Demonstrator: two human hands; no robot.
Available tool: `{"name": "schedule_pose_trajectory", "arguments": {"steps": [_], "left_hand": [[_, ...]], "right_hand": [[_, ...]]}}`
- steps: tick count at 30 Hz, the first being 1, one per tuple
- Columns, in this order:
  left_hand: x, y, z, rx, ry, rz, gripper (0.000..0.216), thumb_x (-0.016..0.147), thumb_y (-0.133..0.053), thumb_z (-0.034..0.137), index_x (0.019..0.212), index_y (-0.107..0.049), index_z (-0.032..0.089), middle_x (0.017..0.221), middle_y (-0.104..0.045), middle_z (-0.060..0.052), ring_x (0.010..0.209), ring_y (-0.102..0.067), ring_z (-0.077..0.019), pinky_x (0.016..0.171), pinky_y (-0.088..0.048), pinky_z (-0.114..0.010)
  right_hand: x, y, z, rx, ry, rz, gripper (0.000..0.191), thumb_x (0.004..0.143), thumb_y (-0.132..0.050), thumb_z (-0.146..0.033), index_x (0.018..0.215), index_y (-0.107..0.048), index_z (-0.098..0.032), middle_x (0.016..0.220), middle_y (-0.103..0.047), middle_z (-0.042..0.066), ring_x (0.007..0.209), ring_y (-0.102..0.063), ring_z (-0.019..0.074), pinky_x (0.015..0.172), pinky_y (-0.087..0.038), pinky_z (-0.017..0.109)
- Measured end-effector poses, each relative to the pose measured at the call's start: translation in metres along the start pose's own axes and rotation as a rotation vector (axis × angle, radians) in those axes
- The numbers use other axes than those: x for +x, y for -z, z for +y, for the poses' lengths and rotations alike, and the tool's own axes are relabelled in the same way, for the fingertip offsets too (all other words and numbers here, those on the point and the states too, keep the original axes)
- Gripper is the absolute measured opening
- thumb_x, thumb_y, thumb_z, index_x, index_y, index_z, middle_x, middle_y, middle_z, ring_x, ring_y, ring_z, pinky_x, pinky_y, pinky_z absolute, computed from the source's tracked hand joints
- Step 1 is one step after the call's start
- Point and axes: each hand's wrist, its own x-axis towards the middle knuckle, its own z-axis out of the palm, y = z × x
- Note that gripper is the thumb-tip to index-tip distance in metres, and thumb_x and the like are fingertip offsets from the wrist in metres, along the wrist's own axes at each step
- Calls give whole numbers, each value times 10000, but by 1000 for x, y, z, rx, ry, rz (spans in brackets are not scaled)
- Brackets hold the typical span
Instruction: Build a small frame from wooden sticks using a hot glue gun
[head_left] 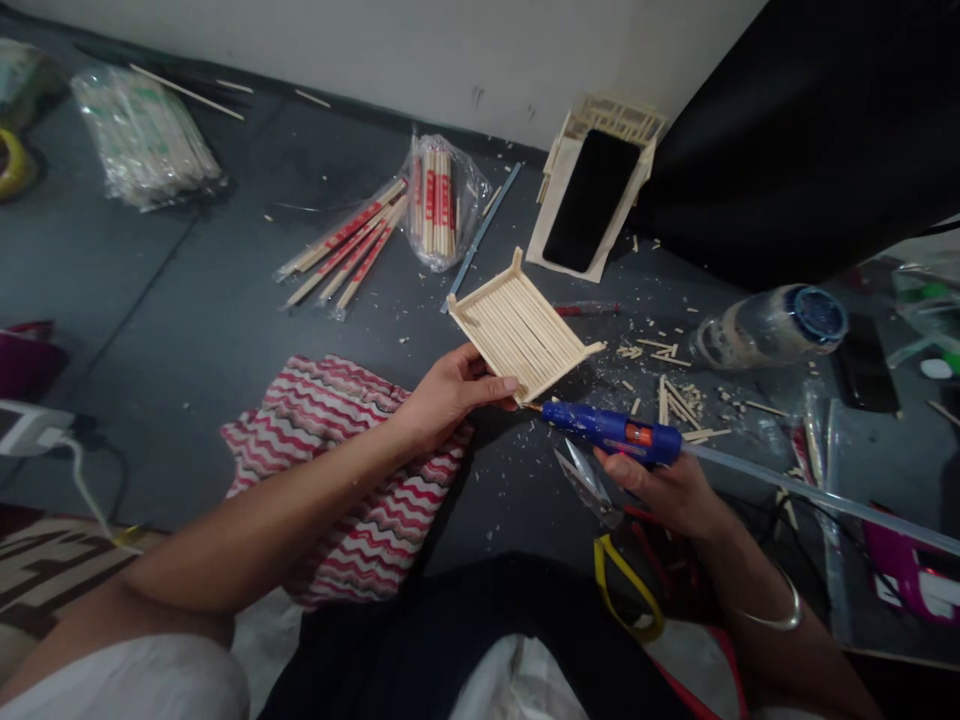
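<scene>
My left hand (457, 392) is closed on the near corner of a small wooden stick frame (525, 330), thumb on top. The frame is a flat panel of thin sticks laid side by side, with short posts standing at its corners. In my right hand (667, 490) is a blue hot glue gun (611, 430), a long clear glue stick (817, 493) running out of its back. Its nozzle points left and meets or nearly meets the frame's near corner, close to my left thumb. Whether glue is coming out is too small to tell.
Below the glue gun lie pliers (589, 480) and yellow-handled scissors (630, 590). Cut stick pieces (679, 400) and a plastic bottle (772, 325) are at right. Behind are a phone (592, 200) and wrapped chopsticks (349, 240). A striped cloth (360, 540) lies under my left arm.
</scene>
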Motion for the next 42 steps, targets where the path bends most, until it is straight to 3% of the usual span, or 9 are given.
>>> {"name": "schedule_pose_trajectory", "arguments": {"steps": [13,18,36,42], "left_hand": [[0,0,0,-3,2,-6,418,657,-930,227,1012,-725,144,997,-785,-89,814,-712,-179,685,-584,-280],[0,0,1,15,7,-1,408,678,-916,224,1030,-728,145,1037,-784,-101,830,-715,-185,704,-585,-292],[-1,0,0,26,9,-4,435,665,-930,254,1042,-736,153,1062,-789,-104,883,-726,-207,737,-598,-308],[-4,-1,4,25,30,-1,337,749,-881,258,1035,-748,140,1030,-788,-103,864,-728,-196,752,-613,-316]], "right_hand": [[0,1,0,-55,52,0,506,911,-617,-681,692,-696,-232,646,-659,13,612,-589,167,596,-509,282],[0,0,-2,-101,38,51,542,856,-633,-746,696,-710,-233,674,-692,22,646,-618,184,624,-533,297],[3,2,-2,-40,-28,29,512,848,-656,-717,657,-661,-242,606,-635,13,581,-572,173,529,-500,274],[1,4,9,128,-10,77,561,816,-671,-763,822,-748,-207,737,-726,57,648,-638,188,595,-534,295]]}}
